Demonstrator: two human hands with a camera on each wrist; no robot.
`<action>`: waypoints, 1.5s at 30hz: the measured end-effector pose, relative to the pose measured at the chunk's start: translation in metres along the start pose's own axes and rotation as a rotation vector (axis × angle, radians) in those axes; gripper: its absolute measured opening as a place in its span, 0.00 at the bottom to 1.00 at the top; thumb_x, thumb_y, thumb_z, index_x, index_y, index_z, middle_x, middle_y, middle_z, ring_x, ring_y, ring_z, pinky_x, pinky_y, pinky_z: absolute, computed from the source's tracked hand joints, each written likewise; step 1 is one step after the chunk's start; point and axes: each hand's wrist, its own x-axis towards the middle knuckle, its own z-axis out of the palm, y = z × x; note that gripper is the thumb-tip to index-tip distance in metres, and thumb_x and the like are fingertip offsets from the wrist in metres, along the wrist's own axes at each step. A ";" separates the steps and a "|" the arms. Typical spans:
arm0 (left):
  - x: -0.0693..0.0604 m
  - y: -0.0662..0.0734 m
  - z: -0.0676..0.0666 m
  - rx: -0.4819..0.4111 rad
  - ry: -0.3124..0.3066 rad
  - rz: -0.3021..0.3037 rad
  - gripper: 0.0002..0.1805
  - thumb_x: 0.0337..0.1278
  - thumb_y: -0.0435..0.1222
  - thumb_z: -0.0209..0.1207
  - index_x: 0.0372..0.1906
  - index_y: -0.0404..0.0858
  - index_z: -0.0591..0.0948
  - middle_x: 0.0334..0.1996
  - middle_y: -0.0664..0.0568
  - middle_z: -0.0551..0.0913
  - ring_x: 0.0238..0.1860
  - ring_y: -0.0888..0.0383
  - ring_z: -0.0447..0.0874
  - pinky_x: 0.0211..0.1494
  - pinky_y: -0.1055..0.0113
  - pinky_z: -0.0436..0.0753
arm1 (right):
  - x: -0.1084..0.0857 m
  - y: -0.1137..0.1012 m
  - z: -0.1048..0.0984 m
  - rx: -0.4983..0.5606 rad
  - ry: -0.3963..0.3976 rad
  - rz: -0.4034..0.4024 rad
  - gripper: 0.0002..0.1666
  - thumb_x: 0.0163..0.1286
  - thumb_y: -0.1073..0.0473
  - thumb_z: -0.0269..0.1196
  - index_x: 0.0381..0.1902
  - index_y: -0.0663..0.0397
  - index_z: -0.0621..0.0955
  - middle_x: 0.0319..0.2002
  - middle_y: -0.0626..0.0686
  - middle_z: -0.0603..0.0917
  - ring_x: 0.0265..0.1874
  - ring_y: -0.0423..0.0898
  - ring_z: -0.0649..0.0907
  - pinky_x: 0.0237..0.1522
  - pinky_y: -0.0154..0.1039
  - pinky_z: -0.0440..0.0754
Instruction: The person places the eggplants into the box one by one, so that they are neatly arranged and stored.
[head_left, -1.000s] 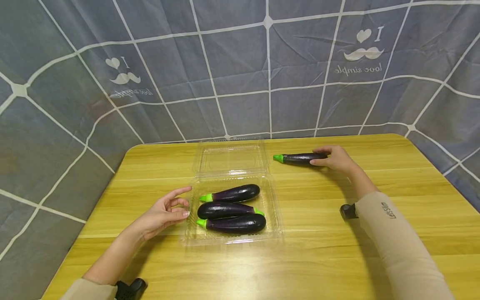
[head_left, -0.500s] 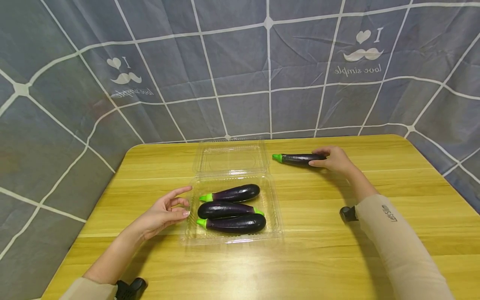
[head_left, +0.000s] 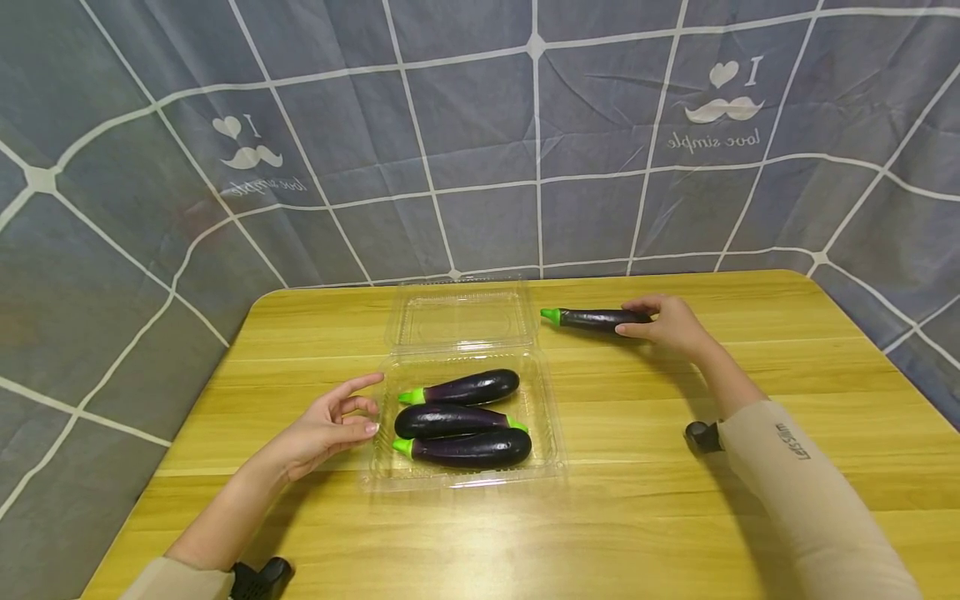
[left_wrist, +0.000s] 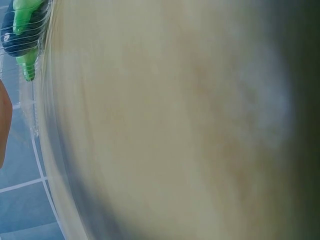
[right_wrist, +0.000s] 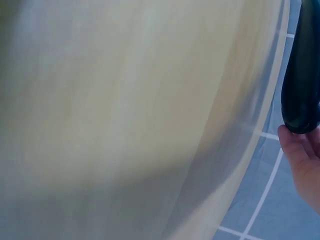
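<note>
Three eggplants (head_left: 450, 421) lie in the container (head_left: 465, 482); its lid (head_left: 461, 321) lies toward the tabletop's (head_left: 637, 500) far edge. Right of the lid is another eggplant (head_left: 594, 320).

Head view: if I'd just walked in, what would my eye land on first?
Probably the three glossy dark eggplants with bright green stems, side by side in a clear container in the middle of the table. Next, a fourth eggplant right of the open lid, gripped by the right hand. Behind it all hangs a grey curtain with white gridlines and backwards lettering.
</note>
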 end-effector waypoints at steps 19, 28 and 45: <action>0.000 0.001 0.001 0.000 -0.006 0.004 0.37 0.56 0.22 0.56 0.70 0.40 0.57 0.41 0.54 0.73 0.35 0.65 0.78 0.44 0.71 0.81 | -0.016 -0.027 -0.011 0.013 0.019 -0.031 0.32 0.57 0.51 0.69 0.53 0.67 0.77 0.49 0.65 0.78 0.48 0.58 0.75 0.47 0.50 0.74; -0.001 0.001 0.000 0.004 -0.004 0.000 0.37 0.56 0.22 0.56 0.70 0.40 0.57 0.41 0.54 0.73 0.36 0.65 0.78 0.44 0.71 0.81 | -0.024 -0.049 -0.013 0.033 -0.010 -0.064 0.32 0.56 0.49 0.70 0.53 0.64 0.78 0.50 0.63 0.77 0.49 0.56 0.75 0.47 0.50 0.77; -0.001 0.002 0.001 0.007 0.004 -0.009 0.38 0.56 0.22 0.56 0.70 0.39 0.55 0.42 0.53 0.73 0.35 0.65 0.78 0.43 0.71 0.81 | -0.025 -0.084 0.007 0.075 -0.046 -0.185 0.27 0.52 0.54 0.73 0.48 0.61 0.82 0.46 0.58 0.80 0.43 0.49 0.77 0.38 0.29 0.79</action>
